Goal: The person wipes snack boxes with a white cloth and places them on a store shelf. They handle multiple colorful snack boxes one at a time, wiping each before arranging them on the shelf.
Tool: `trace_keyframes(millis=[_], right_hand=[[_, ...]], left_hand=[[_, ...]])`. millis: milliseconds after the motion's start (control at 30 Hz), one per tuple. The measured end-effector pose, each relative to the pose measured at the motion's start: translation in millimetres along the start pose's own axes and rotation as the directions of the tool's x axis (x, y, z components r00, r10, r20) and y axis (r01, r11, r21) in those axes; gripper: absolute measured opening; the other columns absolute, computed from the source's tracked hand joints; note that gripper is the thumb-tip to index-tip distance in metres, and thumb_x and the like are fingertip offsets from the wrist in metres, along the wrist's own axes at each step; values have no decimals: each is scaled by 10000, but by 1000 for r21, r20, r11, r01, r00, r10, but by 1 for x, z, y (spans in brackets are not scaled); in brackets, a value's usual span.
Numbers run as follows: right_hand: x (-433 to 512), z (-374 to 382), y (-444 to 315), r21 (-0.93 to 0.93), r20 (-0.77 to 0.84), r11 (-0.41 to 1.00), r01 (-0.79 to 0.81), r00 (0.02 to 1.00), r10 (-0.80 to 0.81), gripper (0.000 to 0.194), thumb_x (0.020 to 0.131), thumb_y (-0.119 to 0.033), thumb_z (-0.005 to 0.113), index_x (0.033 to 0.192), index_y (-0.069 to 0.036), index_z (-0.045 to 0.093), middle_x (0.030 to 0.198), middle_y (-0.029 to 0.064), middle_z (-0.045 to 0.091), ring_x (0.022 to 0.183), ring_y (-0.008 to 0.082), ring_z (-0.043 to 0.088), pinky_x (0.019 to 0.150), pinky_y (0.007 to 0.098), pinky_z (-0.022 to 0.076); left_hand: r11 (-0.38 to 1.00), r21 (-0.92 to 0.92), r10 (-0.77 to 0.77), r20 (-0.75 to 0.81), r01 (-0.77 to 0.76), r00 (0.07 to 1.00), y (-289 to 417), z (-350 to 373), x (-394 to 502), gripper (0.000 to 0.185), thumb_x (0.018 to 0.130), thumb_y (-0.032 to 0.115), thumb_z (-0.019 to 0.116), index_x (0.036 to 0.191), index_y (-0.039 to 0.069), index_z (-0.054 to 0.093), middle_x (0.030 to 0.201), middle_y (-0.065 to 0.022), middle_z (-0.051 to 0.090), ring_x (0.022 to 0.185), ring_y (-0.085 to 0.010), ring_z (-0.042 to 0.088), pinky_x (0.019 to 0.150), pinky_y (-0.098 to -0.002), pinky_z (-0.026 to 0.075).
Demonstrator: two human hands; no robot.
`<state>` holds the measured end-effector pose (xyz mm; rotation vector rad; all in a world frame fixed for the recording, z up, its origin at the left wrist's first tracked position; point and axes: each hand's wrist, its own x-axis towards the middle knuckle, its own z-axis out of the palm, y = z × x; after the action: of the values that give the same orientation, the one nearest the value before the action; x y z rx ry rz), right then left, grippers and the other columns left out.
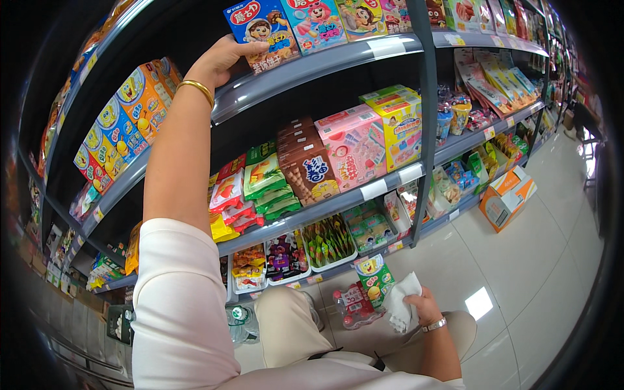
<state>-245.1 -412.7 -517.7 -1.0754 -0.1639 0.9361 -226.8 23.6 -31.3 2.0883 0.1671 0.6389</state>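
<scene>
My left hand (219, 61), with a gold bangle at its wrist, reaches to the upper shelf and grips the left edge of a blue snack box (263, 31), its thumb across the front. More upright boxes, among them a light-blue box (316, 22), stand to the right of it. Low at the right, my right hand (425, 306), wearing a metal wristwatch, holds a crumpled white cloth or tissue (403, 300). Beside the cloth is a green snack box (375, 282); whether my fingers also hold it is hidden. A red-labelled pack of small bottles (353, 304) lies just behind it.
The middle shelf (341, 197) holds snack bags, brown boxes (307, 165) and a pink box (351, 146). White bins of packets (287, 258) line the bottom shelf. Clear plastic bottles (243, 321) stand by my knee. An orange-and-white carton (507, 197) sits on the tiled floor at right.
</scene>
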Motion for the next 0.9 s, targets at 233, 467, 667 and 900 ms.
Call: trace_keyframes(millis=[233,467,667,900], right_hand=[[1,-1,0,-52,11,998,-20,1000,21,324,754,-9,569,1067,60,620,964,118,683,839,227,670,758,342,533],[-1,4,1,-48,-15,999,7,1000,-7,304,752,-13,563,1039,59,630,938,109,686,809,217,670,729,327,533],[4,-2,9,-80,39,997,18,999,-15,302,747,-17,570,1034,55,629,930,107,686,794,216,670,724,328,534],[4,-10,16,-94,-128,990,103,985,-114,340,742,-37,612,1079,10,622,960,77,677,856,189,651,742,340,530]], left_hand=[[986,164,27,-34,-21,999,-7,7,-6,535,704,328,831,1101,26,638,1031,-115,680,913,-194,642,844,-295,485],[942,331,-29,-88,57,996,-9,5,7,554,737,349,811,1142,22,620,1072,-124,661,962,-198,625,887,-294,455],[874,464,-59,-193,145,979,-8,8,4,704,668,440,832,1153,-21,615,1043,-188,657,987,-267,611,903,-334,443],[608,722,723,-331,-331,606,4,13,-42,663,739,349,801,1181,-79,553,1163,-183,613,1044,-250,593,886,-331,481]])
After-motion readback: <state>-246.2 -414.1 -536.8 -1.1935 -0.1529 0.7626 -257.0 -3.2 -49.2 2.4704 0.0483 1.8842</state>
